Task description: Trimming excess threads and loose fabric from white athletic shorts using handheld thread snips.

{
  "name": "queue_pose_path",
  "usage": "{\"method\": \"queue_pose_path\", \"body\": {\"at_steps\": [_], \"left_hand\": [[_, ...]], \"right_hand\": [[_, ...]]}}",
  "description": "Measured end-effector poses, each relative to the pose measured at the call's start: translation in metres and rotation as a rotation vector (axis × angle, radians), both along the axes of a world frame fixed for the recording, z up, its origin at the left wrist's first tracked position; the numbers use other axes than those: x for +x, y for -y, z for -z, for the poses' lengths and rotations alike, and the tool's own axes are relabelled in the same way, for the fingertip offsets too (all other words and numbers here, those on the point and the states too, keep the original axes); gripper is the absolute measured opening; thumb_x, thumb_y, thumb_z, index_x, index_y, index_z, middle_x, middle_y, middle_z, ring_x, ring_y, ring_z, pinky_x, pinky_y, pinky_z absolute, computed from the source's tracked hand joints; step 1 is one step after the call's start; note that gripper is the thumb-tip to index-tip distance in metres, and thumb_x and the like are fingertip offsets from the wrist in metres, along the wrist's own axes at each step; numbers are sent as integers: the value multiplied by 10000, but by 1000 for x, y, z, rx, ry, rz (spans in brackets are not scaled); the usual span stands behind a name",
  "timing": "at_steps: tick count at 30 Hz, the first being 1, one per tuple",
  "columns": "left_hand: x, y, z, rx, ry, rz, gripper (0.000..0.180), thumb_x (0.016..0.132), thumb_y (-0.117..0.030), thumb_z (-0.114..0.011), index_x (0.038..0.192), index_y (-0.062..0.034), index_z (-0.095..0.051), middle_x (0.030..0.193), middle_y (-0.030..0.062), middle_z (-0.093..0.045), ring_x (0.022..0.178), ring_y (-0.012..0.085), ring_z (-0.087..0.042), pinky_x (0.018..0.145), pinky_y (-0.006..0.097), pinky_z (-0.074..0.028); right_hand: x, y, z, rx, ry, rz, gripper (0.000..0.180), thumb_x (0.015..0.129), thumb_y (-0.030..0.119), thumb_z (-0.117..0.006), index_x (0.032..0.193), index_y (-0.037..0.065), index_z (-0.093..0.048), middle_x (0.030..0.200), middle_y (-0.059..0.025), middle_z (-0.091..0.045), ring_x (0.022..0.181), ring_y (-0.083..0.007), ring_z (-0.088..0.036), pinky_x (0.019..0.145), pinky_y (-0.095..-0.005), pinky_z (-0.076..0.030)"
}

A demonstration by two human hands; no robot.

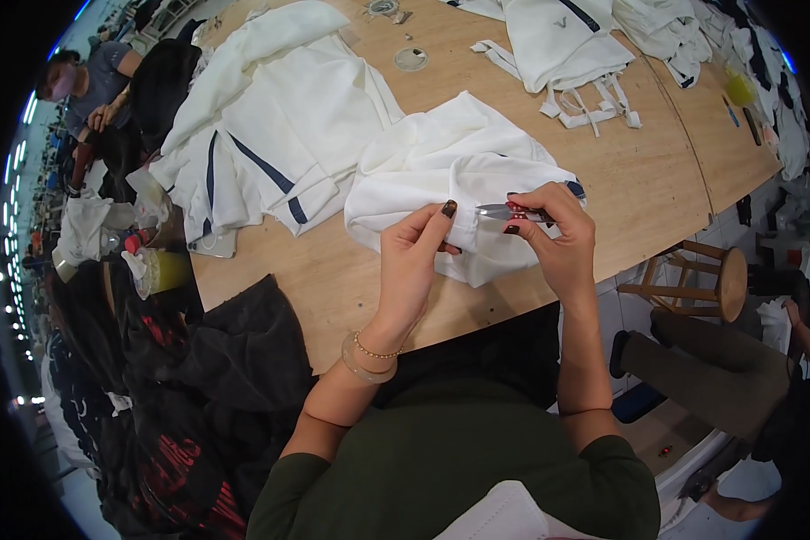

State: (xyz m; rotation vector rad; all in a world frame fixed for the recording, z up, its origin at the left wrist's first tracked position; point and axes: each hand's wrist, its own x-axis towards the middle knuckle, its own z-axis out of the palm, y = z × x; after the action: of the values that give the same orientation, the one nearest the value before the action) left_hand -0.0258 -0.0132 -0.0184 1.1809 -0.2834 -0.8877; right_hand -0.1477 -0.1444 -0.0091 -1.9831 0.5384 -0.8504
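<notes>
Head view, looking down: I see the left hand (411, 247) pinching a fold of the white garment (450, 166), which lies bunched at the near edge of the wooden desk (666, 180). The right hand (558, 234) is closed around small thread snips (499, 211), blades pointing toward the left thumb. More white garments with navy stripes (270, 135) lie just beside it.

The small metal snips (504, 212) are mostly hidden by the right hand's fingers (535, 205); the folded white cloth garment (441, 166) covers the left fingertips.
</notes>
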Motion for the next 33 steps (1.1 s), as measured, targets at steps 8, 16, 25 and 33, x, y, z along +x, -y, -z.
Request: {"method": "queue_pose_path", "body": {"at_steps": [8,16,25,33], "left_hand": [[-1,0,0,3,3,18,210,924,-160,-574,965,16,-680,769,-13,-615,671,37,-513,596,209,-450],[17,-11,-1,115,399,-144,176,842,35,-560,969,7,-679,918,-2,-592,639,28,-460,537,187,-386],[-36,-5,-10,45,1261,-46,237,710,69,-590,907,-54,-636,972,91,-606,709,222,-611,566,286,-476],[0,-27,0,-58,1044,-600,101,828,12,-571,898,-17,-638,1002,51,-648,785,198,-623,728,318,-507]], "right_hand": [[7,-1,0,-126,-14,-62,217,703,39,-743,899,10,-654,791,-65,-616,737,-183,-554,644,-271,-448],[-1,14,4,549,507,263,114,923,97,-562,904,-9,-601,779,21,-544,738,-74,-472,697,-220,-411],[-17,12,3,604,9,-78,262,949,222,-508,950,-5,-640,761,1,-556,598,-60,-428,560,-209,-325],[-37,39,11,509,108,275,251,953,192,-509,1000,-11,-649,813,-10,-582,546,-29,-347,503,-194,-247]]}}
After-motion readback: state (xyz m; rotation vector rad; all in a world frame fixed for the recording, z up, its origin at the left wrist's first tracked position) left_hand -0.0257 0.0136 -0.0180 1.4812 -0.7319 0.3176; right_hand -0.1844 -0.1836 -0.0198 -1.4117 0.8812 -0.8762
